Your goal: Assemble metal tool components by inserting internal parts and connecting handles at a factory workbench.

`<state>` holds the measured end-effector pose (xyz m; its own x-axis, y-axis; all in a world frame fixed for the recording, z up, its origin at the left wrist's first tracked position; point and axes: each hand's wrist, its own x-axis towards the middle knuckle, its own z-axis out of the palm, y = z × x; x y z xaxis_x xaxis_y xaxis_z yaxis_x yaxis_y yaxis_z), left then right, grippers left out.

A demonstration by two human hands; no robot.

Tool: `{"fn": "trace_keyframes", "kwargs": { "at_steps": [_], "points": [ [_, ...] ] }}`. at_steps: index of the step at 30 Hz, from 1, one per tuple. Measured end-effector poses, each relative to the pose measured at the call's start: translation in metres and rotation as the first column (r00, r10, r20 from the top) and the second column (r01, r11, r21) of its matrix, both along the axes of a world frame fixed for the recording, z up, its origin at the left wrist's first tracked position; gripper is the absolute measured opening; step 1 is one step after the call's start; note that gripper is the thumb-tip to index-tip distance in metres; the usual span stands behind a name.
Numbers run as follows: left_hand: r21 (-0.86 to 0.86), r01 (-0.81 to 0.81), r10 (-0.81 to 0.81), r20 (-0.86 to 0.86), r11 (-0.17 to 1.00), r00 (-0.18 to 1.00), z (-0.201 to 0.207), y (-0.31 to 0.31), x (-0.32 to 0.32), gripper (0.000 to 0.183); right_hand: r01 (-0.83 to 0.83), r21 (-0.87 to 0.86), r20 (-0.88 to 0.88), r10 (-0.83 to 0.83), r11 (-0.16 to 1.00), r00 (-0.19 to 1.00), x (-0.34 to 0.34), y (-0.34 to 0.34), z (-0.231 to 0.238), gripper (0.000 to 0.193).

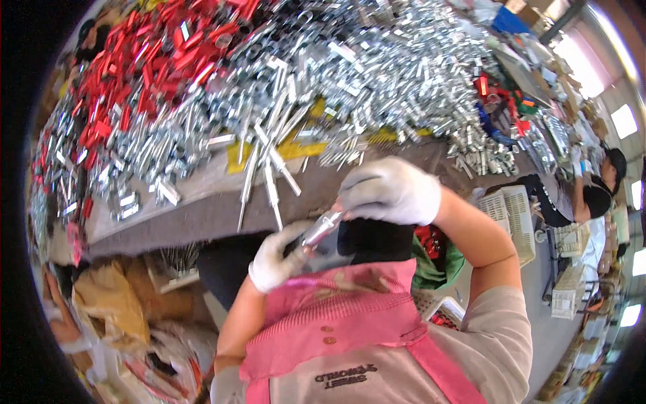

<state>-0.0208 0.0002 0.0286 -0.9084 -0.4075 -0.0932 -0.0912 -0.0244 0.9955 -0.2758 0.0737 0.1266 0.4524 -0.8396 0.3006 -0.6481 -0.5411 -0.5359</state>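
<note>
Between my gloved hands, just in front of the table edge, is a short silver metal tube-like fitting (321, 229), tilted with its upper end to the right. My left hand (276, 262), in a white glove, is closed around its lower end. Fingers of my right hand (392, 193), also white-gloved, pinch together at the upper end, and the fingertips are partly hidden. Beyond the hands, several long silver rods (270, 185) stick out over the near edge of the table. Small silver pins (343, 152) lie near my right hand.
A large heap of silver metal parts (404, 67) covers the table, with red parts (168, 60) at the left. Yellow sheeting (296, 148) shows beneath. Pale plastic crates (515, 219) and a green sack (434, 266) stand at right. Another person (585, 195) is farther right.
</note>
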Motion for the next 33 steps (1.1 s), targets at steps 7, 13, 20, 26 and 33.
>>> {"fn": "trace_keyframes", "kwargs": {
  "at_steps": [7, 13, 20, 26, 33],
  "points": [
    [0.247, -0.033, 0.049, -0.062, 0.968, 0.997, -0.002, 0.007, -0.004, 0.038, 0.905, -0.328, 0.136, -0.935, 0.269, 0.328, -0.209, -0.089, -0.012, 0.04],
    [0.559, -0.067, 0.153, -0.109, 0.827, 0.982, -0.01, 0.01, -0.007, 0.042, 0.978, -0.121, -0.294, -0.947, 0.169, 0.127, -0.333, -0.113, -0.018, 0.039],
    [0.484, -0.056, 0.123, -0.11, 0.873, 0.986, -0.01, 0.008, -0.015, 0.049, 0.829, -0.111, 0.557, -0.657, 0.548, 0.508, -0.244, -0.087, 0.002, 0.037],
    [0.399, -0.064, 0.07, -0.002, 0.915, 0.998, 0.011, 0.01, -0.012, 0.038, 0.183, 0.035, 0.305, -0.185, 0.983, 0.934, -0.039, -0.022, 0.017, 0.029],
    [0.182, 0.027, -0.029, 0.01, 0.983, 1.0, 0.009, 0.024, 0.01, 0.03, -0.288, 0.197, 0.167, 0.257, 0.937, 0.952, 0.017, 0.005, 0.003, 0.024]
  ]
}}
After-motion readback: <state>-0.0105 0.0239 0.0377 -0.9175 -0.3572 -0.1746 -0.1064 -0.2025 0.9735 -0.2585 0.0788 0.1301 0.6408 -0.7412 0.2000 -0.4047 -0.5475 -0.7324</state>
